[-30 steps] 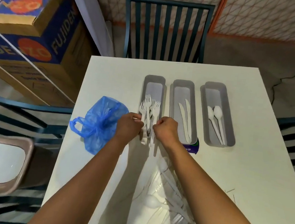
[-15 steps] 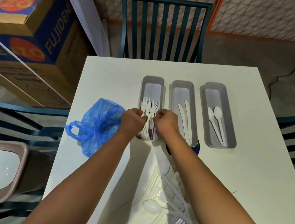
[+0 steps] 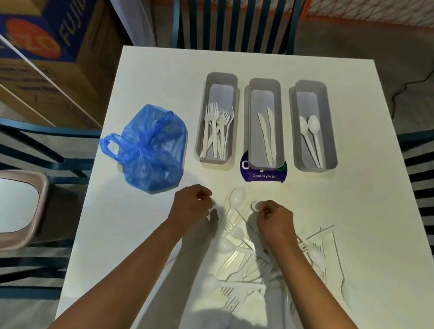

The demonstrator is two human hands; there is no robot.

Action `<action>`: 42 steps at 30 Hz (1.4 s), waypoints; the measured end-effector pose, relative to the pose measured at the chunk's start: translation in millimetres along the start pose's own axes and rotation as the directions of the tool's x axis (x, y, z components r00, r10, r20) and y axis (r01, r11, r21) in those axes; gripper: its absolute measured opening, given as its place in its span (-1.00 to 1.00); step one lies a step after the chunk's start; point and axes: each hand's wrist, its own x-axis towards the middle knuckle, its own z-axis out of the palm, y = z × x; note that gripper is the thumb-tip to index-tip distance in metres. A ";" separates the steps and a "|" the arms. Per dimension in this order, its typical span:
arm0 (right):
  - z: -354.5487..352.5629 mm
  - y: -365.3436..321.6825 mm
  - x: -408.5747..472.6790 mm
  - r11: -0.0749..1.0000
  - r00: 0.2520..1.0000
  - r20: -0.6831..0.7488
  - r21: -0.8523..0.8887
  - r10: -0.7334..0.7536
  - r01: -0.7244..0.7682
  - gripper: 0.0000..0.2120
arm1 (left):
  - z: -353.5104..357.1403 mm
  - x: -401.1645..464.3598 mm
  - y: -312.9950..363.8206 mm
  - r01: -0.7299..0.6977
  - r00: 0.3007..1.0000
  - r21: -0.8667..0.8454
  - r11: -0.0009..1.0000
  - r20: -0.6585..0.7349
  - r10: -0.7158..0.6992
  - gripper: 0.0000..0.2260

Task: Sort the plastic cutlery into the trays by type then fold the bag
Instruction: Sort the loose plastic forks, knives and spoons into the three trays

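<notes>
My right hand (image 3: 274, 220) curls over the near pile of white cutlery (image 3: 248, 253), fingertips pinching what looks like a spoon bowl; my left hand (image 3: 191, 205) hovers beside it, fingers curled, and I cannot tell whether it holds anything. Bare white table (image 3: 365, 237) lies open to my right as far as the edge, and a strip lies between my hands and the trays. Beyond, three grey trays stand side by side: forks in the left tray (image 3: 222, 80), two knives in the middle tray (image 3: 263, 88), two spoons in the right tray (image 3: 311, 89). A purple sticker (image 3: 262, 174) shows under the middle tray's near end. The crumpled blue bag (image 3: 152, 148) sits left of the trays, its handle reaching the table's left edge.
</notes>
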 end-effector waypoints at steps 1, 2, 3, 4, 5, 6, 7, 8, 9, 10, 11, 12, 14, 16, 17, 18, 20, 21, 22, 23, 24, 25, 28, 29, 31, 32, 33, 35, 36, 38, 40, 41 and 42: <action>1.2 5.1 -4.2 0.999 1.000 0.008 -0.050 -0.004 0.005 -0.76 | 5.5 -4.7 -3.3 -0.026 1.000 0.046 0.999 0.012 0.025 -0.80; 2.7 10.9 -8.7 0.995 1.000 0.018 -0.103 -0.008 0.010 -0.77 | 11.8 -10.3 -5.9 -0.054 0.998 0.086 0.995 0.023 0.052 -0.81; 3.9 15.0 -11.9 0.986 1.000 0.024 -0.164 -0.010 0.014 -0.78 | 18.7 -14.4 -8.1 -0.078 0.997 0.118 0.990 0.023 0.076 -0.81; 5.0 18.0 -14.2 0.972 1.000 0.031 -0.235 -0.002 0.009 -0.79 | 25.3 -16.5 -10.1 -0.108 0.994 0.139 0.984 0.031 0.105 -0.81; 5.8 20.0 -16.2 0.952 0.999 0.031 -0.307 0.012 -0.002 -0.80 | 31.3 -18.9 -9.2 -0.135 0.991 0.158 0.978 0.042 0.130 -0.81; 5.9 21.5 -18.2 0.930 0.999 0.028 -0.367 0.026 -0.014 -0.80 | 35.0 -21.5 -7.1 -0.157 0.987 0.185 0.970 0.055 0.149 -0.81; 5.7 23.2 -20.8 0.913 0.999 0.024 -0.407 0.030 -0.018 -0.80 | 37.1 -25.6 -2.8 -0.167 0.986 0.207 0.964 0.060 0.158 -0.82; 5.8 23.7 -22.1 0.904 0.999 0.022 -0.428 0.025 -0.013 -0.80 | 40.3 -25.6 -0.5 -0.208 0.978 0.227 0.951 0.052 0.201 -0.84; 6.3 24.4 -23.5 0.903 1.000 0.023 -0.430 0.017 -0.005 -0.80 | 43.5 -25.0 2.0 -0.266 0.964 0.239 0.934 0.040 0.264 -0.85; 6.7 25.3 -25.2 0.906 1.000 0.027 -0.424 0.012 0.000 -0.81 | 47.9 -23.5 1.7 -0.316 0.947 0.264 0.911 0.027 0.320 -0.83; 6.3 26.6 -27.4 0.908 1.000 0.028 -0.419 0.008 0.005 -0.83 | 51.2 -24.3 4.0 -0.291 0.954 0.252 0.923 0.008 0.299 -0.80; 6.7 27.8 -28.5 0.906 0.999 0.033 -0.424 0.006 0.009 -0.83 | 53.8 -25.6 6.6 -0.229 0.971 0.229 0.946 -0.014 0.239 -0.78; 7.0 29.7 -29.8 0.904 0.999 0.043 -0.428 0.010 0.010 -0.82 | 60.5 -24.8 6.3 -0.173 0.982 0.226 0.959 -0.029 0.184 -0.74; 7.6 31.5 -31.3 0.900 0.998 0.058 -0.435 0.019 0.008 -0.77 | 64.4 -24.0 6.6 -0.156 0.985 0.226 0.962 -0.043 0.170 -0.74; 7.9 31.9 -32.1 0.894 0.998 0.064 -0.447 0.018 0.012 -0.75 | 65.0 -25.1 8.5 -0.157 0.984 0.227 0.961 -0.047 0.172 -0.74; 8.5 31.6 -32.4 0.891 0.998 0.068 -0.454 0.017 0.016 -0.72 | 67.2 -23.3 6.3 -0.168 0.981 0.220 0.961 -0.057 0.185 -0.74; 8.3 30.5 -33.5 0.904 0.997 0.070 -0.428 0.017 0.014 -0.69 | 65.1 -24.8 7.5 -0.192 0.976 0.242 0.951 -0.055 0.211 -0.74; 7.8 30.1 -33.4 0.919 0.998 0.066 -0.393 0.014 0.013 -0.69 | 62.3 -25.5 8.6 -0.224 0.970 0.275 0.935 -0.034 0.243 -0.75; 6.5 29.9 -33.2 0.938 0.999 0.052 -0.345 0.007 0.012 -0.70 | 60.7 -25.1 8.3 -0.308 0.945 0.315 0.898 -0.010 0.328 -0.78; 4.1 28.8 -33.3 0.957 0.999 0.032 -0.288 -0.010 0.019 -0.72 | 60.7 -25.0 7.5 -0.375 0.915 0.373 0.848 0.004 0.403 -0.77; 1.7 27.7 -33.2 0.976 1.000 0.014 -0.218 -0.017 0.020 -0.75 | 65.0 -18.5 -0.4 -0.409 0.894 0.386 0.827 -0.010 0.447 -0.73; -0.9 26.1 -33.5 0.993 1.000 -0.008 -0.116 -0.020 0.019 -0.80 | 66.0 -13.2 -5.3 -0.427 0.886 0.368 0.826 -0.013 0.464 -0.72; -7.2 16.4 -33.4 0.933 0.997 0.025 0.351 0.077 -0.081 -0.80 | 56.9 -16.8 -5.5 -0.373 0.917 0.348 0.860 -0.007 0.400 -0.82; -8.3 12.8 -32.5 0.854 0.989 0.089 0.500 0.116 -0.145 -0.78 | 51.5 -19.4 -1.0 -0.329 0.939 0.280 0.902 -0.009 0.345 -0.84; -7.6 10.5 -28.3 0.725 0.960 0.212 0.631 0.182 -0.277 -0.83 | 48.1 -20.5 0.0 -0.288 0.937 0.192 0.938 -0.145 0.317 -0.80; -7.9 10.1 -27.0 0.698 0.948 0.246 0.643 0.201 -0.315 -0.85 | 47.3 -20.6 -1.3 -0.322 0.917 0.141 0.936 -0.198 0.345 -0.79; -8.1 9.9 -25.7 0.686 0.943 0.258 0.648 0.211 -0.331 -0.87 | 46.5 -22.3 -1.8 -0.344 0.898 0.097 0.934 -0.257 0.358 -0.78; -8.2 10.0 -24.6 0.693 0.950 0.232 0.650 0.211 -0.313 -0.88 | 43.4 -24.2 -1.2 -0.329 0.888 -0.015 0.944 -0.347 0.303 -0.77; -7.8 11.1 -24.2 0.694 0.957 0.208 0.659 0.202 -0.290 -0.88 | 42.0 -23.7 -4.7 -0.312 0.899 -0.049 0.949 -0.339 0.278 -0.78; -7.8 9.5 -24.7 0.706 0.975 0.147 0.673 0.165 -0.221 -0.87 | 38.3 -23.7 -5.3 -0.301 0.927 -0.136 0.944 -0.276 0.255 -0.84; -6.8 9.1 -24.8 0.757 0.994 0.059 0.645 0.089 -0.106 -0.83 | 29.1 -24.1 5.9 -0.104 0.984 -0.372 0.922 -0.175 0.040 -0.86; -6.7 8.6 -25.4 0.792 1.000 0.009 0.609 0.029 -0.028 -0.79 | 25.3 -24.8 10.0 0.062 0.996 -0.490 0.870 -0.028 -0.087 -0.87; -6.7 8.7 -25.4 0.831 0.998 -0.043 0.553 -0.037 0.055 -0.77 | 20.4 -25.9 14.9 0.212 0.977 -0.550 0.808 0.119 -0.176 -0.88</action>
